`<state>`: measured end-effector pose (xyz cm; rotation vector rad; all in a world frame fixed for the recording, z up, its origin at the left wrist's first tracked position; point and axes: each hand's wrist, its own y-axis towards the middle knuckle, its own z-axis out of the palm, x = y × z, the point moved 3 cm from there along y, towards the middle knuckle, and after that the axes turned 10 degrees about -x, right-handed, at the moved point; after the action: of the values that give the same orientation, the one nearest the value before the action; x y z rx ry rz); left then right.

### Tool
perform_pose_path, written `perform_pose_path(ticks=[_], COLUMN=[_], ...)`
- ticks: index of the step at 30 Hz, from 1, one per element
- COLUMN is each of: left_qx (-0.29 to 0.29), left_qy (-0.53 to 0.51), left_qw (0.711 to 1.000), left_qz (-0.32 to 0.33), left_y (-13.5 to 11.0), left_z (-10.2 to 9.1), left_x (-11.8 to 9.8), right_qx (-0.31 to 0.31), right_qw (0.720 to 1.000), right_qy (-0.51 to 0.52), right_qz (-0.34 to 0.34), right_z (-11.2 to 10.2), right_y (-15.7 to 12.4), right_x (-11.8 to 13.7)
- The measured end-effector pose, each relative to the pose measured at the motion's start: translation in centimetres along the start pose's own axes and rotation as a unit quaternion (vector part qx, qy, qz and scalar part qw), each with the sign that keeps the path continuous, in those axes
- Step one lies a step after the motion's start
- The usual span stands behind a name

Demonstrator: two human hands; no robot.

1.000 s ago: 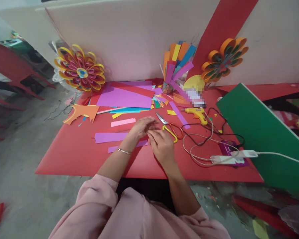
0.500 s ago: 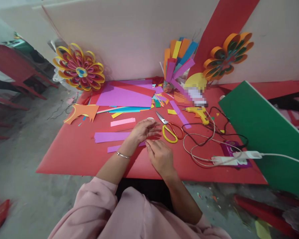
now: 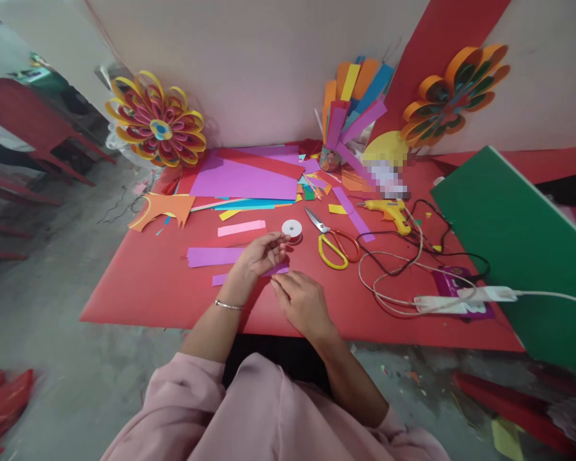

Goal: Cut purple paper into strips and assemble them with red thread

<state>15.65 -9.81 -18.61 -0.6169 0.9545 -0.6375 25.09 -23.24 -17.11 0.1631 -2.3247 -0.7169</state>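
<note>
Covering most of the lower view, the red table (image 3: 125,288) runs beneath both hands. Reckoned from between the hands, with 12 o'clock straight ahead, a green board (image 3: 509,256) leans at 3. The left flower (image 3: 160,130) stands at 11, and the right flower (image 3: 454,107) between 1 and 2. A purple sheet (image 3: 249,182) lies between 11 and 12, a red strip across it. The right hand (image 3: 301,298) has its thumb and forefinger brought near each other, palm down; the left hand (image 3: 264,256) is palm up, fingers loosely curled. The view is too poor to tell whether either is closed on something thin. Scissors (image 3: 324,228) lie between 1 and 2, the glue gun (image 3: 391,216) farther off at 2. Purple strips (image 3: 214,257) reach out between 9 and 10, pink strips (image 3: 242,228) at 11. The white spool (image 3: 294,232) sits at 12, just beside the left fingertips
</note>
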Motion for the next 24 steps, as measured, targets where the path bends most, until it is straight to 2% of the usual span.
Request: perform_pose_path(ticks=[4, 7, 13, 18, 21, 24], left_qx=[0.029, 0.038, 0.030, 0.046, 0.058, 0.059], left_qy=[0.010, 0.030, 0.045, 0.050, 0.048, 0.046], left_qw=[0.999, 0.996, 0.992, 0.989, 0.988, 0.989], left_qz=[0.040, 0.075, 0.111, 0.129, 0.132, 0.131], left_y=[0.2, 0.6, 1.2, 1.1, 0.8, 0.4], left_z=[0.3, 0.4, -0.2, -0.6, -0.4, -0.2], left_x=[0.2, 0.6, 1.2, 1.3, 1.4, 1.2], right_qx=[-0.020, 0.002, 0.094, 0.091, 0.124, 0.134], right_qw=[0.996, 0.978, 0.912, 0.849, 0.834, 0.836], right_qy=[-0.026, -0.135, -0.291, -0.328, -0.331, -0.339], right_qz=[0.078, 0.157, 0.275, 0.405, 0.424, 0.410], right_z=[-1.4, -3.0, -3.7, -3.2, -2.5, -1.7], right_y=[1.7, 3.9, 8.9, 12.6, 13.4, 13.2], right_x=[-1.3, -2.8, -7.0, -13.0, -14.9, -14.6])
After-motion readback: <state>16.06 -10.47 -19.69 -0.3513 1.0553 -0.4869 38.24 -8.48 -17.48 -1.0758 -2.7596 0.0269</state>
